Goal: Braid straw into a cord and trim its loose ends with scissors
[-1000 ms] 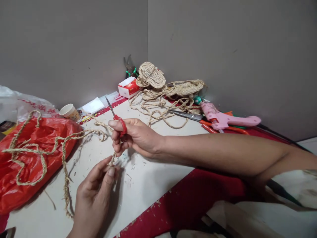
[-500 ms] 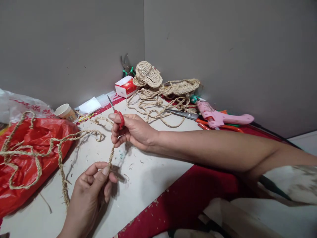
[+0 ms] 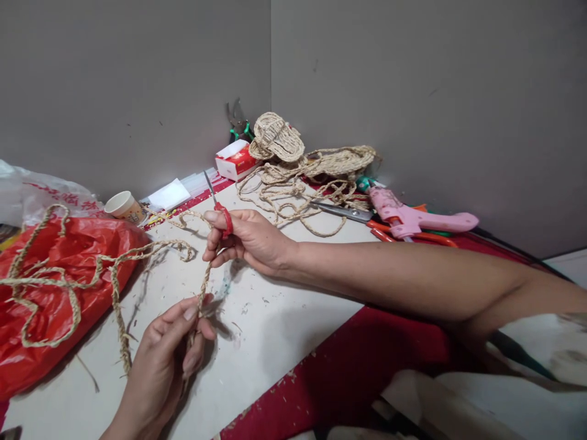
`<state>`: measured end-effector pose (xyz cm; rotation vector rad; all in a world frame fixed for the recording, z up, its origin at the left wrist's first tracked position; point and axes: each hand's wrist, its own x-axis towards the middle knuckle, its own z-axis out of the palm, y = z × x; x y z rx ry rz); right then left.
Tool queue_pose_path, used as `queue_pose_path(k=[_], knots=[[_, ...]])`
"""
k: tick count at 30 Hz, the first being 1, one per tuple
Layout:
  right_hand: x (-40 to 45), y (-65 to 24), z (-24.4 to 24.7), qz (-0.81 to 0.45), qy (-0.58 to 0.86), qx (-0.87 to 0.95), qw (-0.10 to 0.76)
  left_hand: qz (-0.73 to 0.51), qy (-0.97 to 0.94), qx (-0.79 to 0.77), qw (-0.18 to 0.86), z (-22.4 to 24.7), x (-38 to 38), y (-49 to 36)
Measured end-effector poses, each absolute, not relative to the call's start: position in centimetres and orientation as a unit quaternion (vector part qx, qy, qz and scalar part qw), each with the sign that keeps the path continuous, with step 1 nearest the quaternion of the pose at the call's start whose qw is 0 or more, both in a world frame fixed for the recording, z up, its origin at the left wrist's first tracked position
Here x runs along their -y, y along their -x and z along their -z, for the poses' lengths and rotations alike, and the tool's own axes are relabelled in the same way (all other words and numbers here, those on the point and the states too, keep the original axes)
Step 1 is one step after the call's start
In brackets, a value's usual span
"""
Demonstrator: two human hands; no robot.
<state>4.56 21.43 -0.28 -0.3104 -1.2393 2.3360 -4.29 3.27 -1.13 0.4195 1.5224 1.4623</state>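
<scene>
A braided straw rope (image 3: 205,282) runs between my two hands above the white board. My left hand (image 3: 172,348) pinches it between thumb and fingers, at the lower front. Farther up, the fingers of my right hand (image 3: 241,241) are closed on the same rope. Small red-handled scissors (image 3: 223,219) also sit in my right hand, the handle hooked at the thumb and the blades pointing up and away. Beyond my right hand the rope continues in a loose bend to the left; frayed fibres stick out along it.
On the left, more rope lies over a red plastic bag (image 3: 103,244) beside a paper cup (image 3: 123,206). Coiled rope (image 3: 279,137), a red-and-white box (image 3: 235,160), pliers (image 3: 239,125), large scissors (image 3: 348,212) and a pink glue gun (image 3: 413,217) lie along the grey wall.
My left hand now holds the rope a little differently, with some rope showing below its fingers. My right hand keeps its hold on rope and scissors. The view has shifted slightly.
</scene>
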Motion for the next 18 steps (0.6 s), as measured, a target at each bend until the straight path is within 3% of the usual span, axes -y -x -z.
queue_pose_path(k=[8,15,18], knots=[[-21.9,-4.7,0.3,-0.807,0.126,0.519,0.254,-0.614,-0.149,-0.61,0.477,1.3,-3.3,4.7],[-23.3,-5.1,-1.0,-0.602,0.142,0.723,0.307,-0.668,-0.117,-0.626,0.386,1.7,-3.3,5.3],[-23.6,-6.1,-2.1,-0.493,0.131,0.821,0.258,-0.68,-0.1,-0.626,0.368,2.1,-3.2,5.6]])
